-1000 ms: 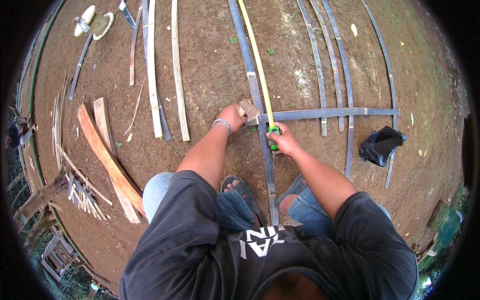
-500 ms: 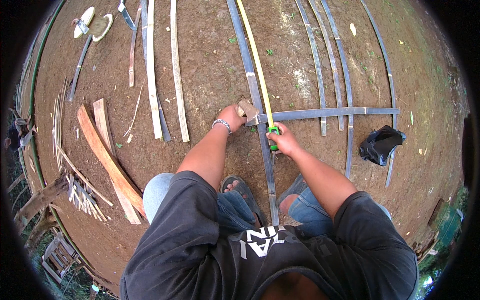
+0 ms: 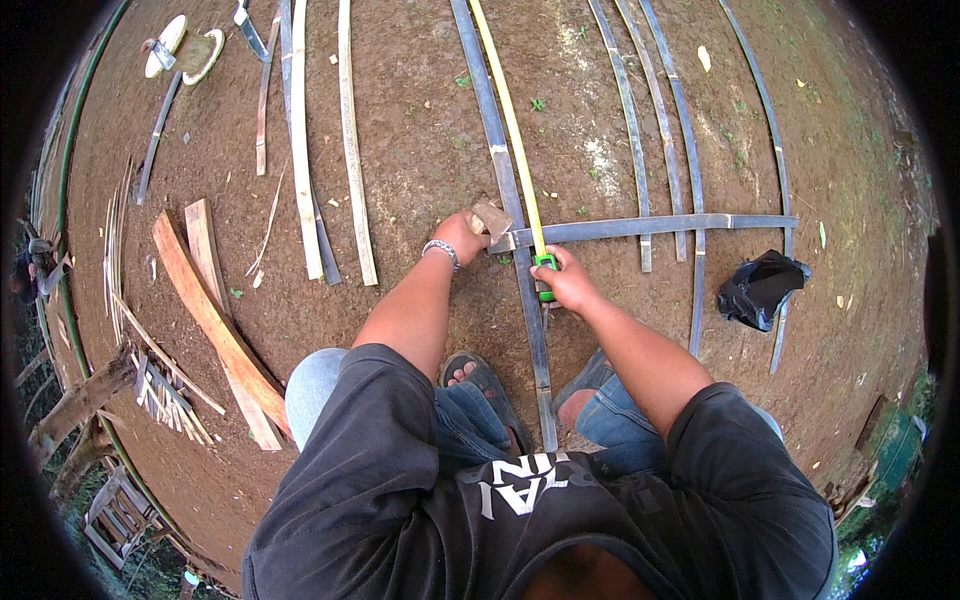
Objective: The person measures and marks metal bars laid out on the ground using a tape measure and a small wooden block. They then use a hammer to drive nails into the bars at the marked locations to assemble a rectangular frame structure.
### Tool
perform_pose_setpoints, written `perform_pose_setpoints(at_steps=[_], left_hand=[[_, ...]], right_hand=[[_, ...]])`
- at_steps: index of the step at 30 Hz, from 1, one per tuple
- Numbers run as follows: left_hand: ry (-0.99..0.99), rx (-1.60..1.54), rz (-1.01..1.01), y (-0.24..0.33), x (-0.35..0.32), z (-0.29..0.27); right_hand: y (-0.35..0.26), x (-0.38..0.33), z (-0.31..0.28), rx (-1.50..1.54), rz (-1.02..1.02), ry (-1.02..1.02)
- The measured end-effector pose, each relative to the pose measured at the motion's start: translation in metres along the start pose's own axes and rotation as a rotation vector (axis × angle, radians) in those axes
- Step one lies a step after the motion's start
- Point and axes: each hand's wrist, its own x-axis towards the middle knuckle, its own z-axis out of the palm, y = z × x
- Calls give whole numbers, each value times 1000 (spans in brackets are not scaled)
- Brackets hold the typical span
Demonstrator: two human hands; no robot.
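My right hand (image 3: pixel 568 281) is closed round a green tape measure (image 3: pixel 545 270). Its yellow blade (image 3: pixel 508 110) runs out away from me, close along the right side of a long dark bamboo strip (image 3: pixel 490 110). A second bamboo strip (image 3: pixel 640 228) lies crosswise over that one and reaches to the right, passing over other strips. My left hand (image 3: pixel 464 238) is closed on a small brown-grey block (image 3: pixel 492 222) at the left end of the crosswise strip. The fingers under the block are partly hidden, and the block's exact kind cannot be made out.
Several more bamboo strips (image 3: pixel 670 130) lie lengthwise on the bare soil, left and right. A black plastic bag (image 3: pixel 764 290) rests at the right. Two wooden boards (image 3: pixel 215 305) and thin sticks (image 3: pixel 165 350) lie at the left. A curved blade (image 3: pixel 250 32) is at the far left.
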Motion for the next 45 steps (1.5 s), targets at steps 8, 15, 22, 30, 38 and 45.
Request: perform_pose_setpoints(at_steps=[8,15,22,30,38,45], left_hand=[[-6,-56,-35,-2,-1,-2],[-8,6,-24,-12,7,2],[-11,5,-41,-4,3,-1],[-5,-22,-18,-11,7,1],[-38,-116,-35,-16,10,4],[-15,-58,-28,-15,9,5]], right_hand=[[1,0,2,42,29,-25],[0,-1,2,105,22,-45],[9,5,3,78,21,-31],[10,6,3,27,-28,-19],[-4,-6,2,83,128,-38],[1,-4,2,97,86,-33]])
